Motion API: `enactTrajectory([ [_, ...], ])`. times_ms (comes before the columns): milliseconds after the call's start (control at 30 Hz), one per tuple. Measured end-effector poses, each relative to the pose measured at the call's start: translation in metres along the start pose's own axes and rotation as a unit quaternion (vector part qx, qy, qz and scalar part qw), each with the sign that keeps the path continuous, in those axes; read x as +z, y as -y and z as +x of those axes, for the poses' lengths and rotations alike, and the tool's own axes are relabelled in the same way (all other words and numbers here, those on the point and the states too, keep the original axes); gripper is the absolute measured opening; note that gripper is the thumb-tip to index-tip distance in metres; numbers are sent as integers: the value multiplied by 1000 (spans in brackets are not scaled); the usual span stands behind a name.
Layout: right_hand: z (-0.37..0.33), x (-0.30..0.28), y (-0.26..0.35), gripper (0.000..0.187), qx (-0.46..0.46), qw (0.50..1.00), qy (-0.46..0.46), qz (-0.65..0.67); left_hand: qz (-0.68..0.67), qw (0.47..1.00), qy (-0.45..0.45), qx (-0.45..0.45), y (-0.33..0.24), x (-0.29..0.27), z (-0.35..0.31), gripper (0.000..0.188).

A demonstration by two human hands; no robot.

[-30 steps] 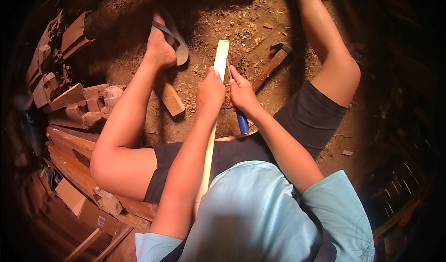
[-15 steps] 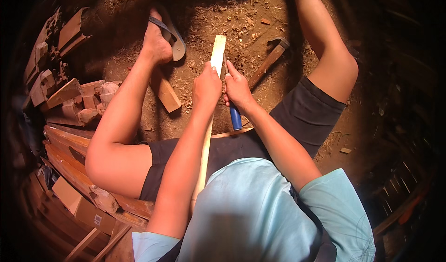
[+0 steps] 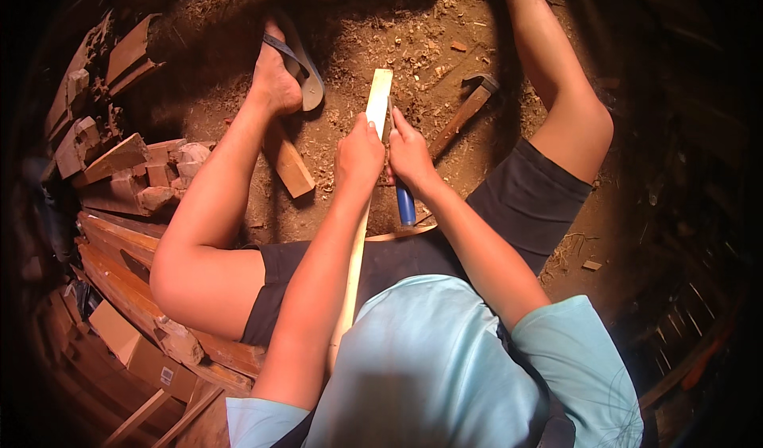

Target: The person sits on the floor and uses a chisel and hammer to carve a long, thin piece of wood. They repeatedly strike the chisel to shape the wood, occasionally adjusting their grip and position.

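A long pale wood strip (image 3: 380, 90) runs from my lap out between my knees, its far end over the ground. My left hand (image 3: 360, 155) is closed around the strip below that end, thumb on top. At the strip's right edge, my right hand (image 3: 409, 154) is closed on a chisel with a blue handle (image 3: 406, 208). The handle sticks out below the palm, toward me. Its narrow metal blade points away from me and lies close along the strip's edge; I cannot tell whether it touches.
A hammer-like tool (image 3: 459, 120) with a wooden handle lies on the ground beyond my right hand. One wood block (image 3: 290, 166) lies by my left foot. Stacked timber offcuts (image 3: 119, 170) and a cardboard box (image 3: 151, 360) are at left. Shavings litter the dirt floor (image 3: 421, 42).
The strip's far end and both hands sit slightly lower in the picture, while the surroundings have shifted slightly too. Both grips are the same.
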State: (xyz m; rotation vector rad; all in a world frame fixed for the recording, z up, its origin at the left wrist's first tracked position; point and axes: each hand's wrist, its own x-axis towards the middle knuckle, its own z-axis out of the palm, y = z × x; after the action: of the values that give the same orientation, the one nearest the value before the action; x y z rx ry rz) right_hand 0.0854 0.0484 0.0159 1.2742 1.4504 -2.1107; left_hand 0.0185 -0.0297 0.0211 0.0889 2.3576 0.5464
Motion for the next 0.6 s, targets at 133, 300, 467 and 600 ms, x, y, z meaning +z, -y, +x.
enactTrajectory([
  [133,5,1,-5,53,-37,999,-5,-5,-5,999,-12,30,-4,-1,-2,37],
  [300,6,2,0,51,-48,998,-9,-38,8,1000,-23,17,1,1,-1,37],
  [467,9,2,-29,50,-86,993,-38,-69,6,999,-28,32,0,3,2,36],
  [600,16,2,-10,49,-69,992,-42,-92,-14,999,-12,28,1,2,-4,38],
])
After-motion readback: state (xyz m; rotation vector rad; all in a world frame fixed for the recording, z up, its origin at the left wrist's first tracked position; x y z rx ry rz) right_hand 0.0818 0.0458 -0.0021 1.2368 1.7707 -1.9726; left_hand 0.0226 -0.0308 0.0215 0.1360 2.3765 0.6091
